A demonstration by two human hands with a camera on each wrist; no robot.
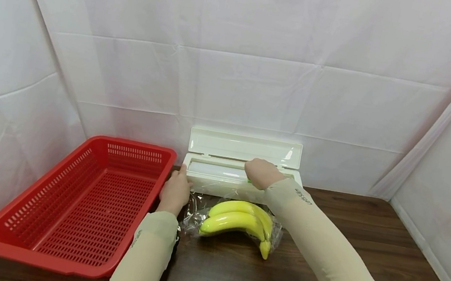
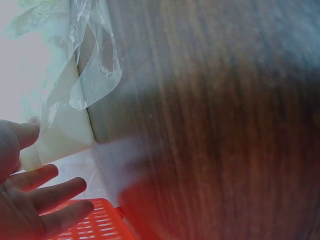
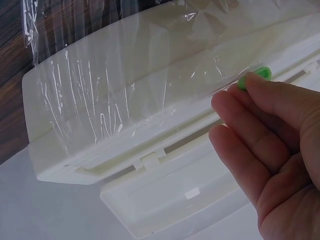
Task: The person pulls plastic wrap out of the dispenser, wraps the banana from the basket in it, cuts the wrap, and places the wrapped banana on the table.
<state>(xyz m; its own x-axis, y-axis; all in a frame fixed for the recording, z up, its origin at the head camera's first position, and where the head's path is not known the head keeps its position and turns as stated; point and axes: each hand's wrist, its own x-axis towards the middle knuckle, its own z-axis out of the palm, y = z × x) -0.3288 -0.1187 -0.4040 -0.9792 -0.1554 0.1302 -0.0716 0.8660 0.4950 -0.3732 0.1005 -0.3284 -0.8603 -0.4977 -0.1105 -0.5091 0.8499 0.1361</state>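
A white cling film dispenser [image 1: 218, 188] stands at the back with its lid [image 1: 233, 146] raised and a film roll [image 1: 216, 170] inside. My right hand [image 1: 263, 174] pinches a small green slider [image 3: 257, 77] on its front edge between thumb and finger. At the dispenser's left end, my left hand [image 1: 175, 192] holds the corner between thumb and index finger; its other fingers [image 2: 62, 192] are spread loosely. Clear film [image 3: 100, 85] hangs over the dispenser's front. A bunch of bananas [image 1: 237, 222] lies before it, with clear film around and under it.
To the left stands a red plastic basket [image 1: 169, 163] with slotted walls, close beside my left hand. Everything stands on a dark wooden table [image 1: 352, 227]. White fabric walls [image 1: 233, 88] enclose the back and both sides.
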